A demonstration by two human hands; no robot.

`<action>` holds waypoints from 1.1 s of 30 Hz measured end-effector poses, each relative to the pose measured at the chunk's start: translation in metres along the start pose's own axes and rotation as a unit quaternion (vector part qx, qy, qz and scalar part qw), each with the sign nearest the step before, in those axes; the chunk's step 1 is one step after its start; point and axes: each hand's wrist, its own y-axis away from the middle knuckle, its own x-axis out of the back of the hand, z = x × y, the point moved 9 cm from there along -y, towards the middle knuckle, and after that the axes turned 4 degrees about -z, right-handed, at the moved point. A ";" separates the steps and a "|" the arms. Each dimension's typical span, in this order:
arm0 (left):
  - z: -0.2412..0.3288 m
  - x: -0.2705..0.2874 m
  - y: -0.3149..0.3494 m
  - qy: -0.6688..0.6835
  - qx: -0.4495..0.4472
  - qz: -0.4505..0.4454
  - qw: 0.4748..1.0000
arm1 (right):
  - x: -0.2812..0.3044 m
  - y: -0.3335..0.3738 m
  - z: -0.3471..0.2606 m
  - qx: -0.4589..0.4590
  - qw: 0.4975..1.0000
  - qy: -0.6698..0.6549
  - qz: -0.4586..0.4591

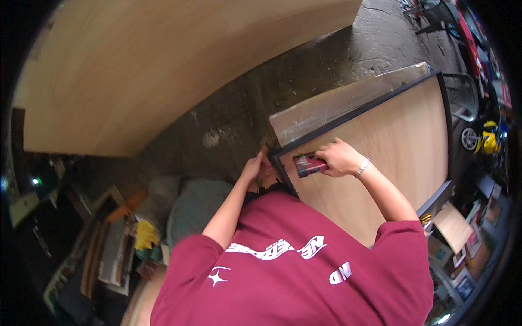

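In front of me lies a light wood panel set in a black frame. My right hand is wrapped round a boxy red-and-black hand tool, whose exact kind I cannot make out. The tool is over the panel close to its near left corner. My left hand is beside that same corner, just outside the frame. Its fingers are bunched and partly hidden, so whether they grip anything does not show. A metal band circles my right wrist.
A large plywood sheet stands at the upper left above dark, stained floor. Beyond the frame's far edge is a pale board. Wood strips and a yellow cloth are heaped at lower left. Clutter and a yellow toy-like vehicle line the right.
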 end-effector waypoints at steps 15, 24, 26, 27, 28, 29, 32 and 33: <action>-0.161 0.313 0.108 0.017 0.064 0.201 0.977 | -0.086 0.126 0.088 -0.399 0.754 -0.451 0.264; 0.102 0.340 -0.050 -0.441 -0.009 0.005 0.898 | -0.093 0.148 0.077 -0.450 0.722 -0.446 0.279; 0.163 0.379 -0.083 -0.385 0.009 -0.008 0.923 | -0.075 0.151 0.073 -0.492 0.723 -0.403 0.270; 0.209 0.403 -0.100 -0.377 0.001 0.016 0.926 | -0.075 0.152 0.070 -0.508 0.726 -0.379 0.268; 0.265 0.436 -0.109 -0.386 -0.081 0.105 0.913 | -0.072 0.149 0.073 -0.517 0.733 -0.353 0.267; 0.318 0.449 -0.116 -0.392 -0.107 0.139 0.903 | -0.077 0.151 0.071 -0.529 0.725 -0.354 0.262; 0.440 0.438 -0.116 -0.202 -0.193 0.190 0.941 | -0.089 0.158 0.063 -0.587 0.683 -0.386 0.198; 0.467 0.435 -0.120 -0.180 -0.205 0.189 0.944 | -0.087 0.157 0.064 -0.586 0.679 -0.393 0.204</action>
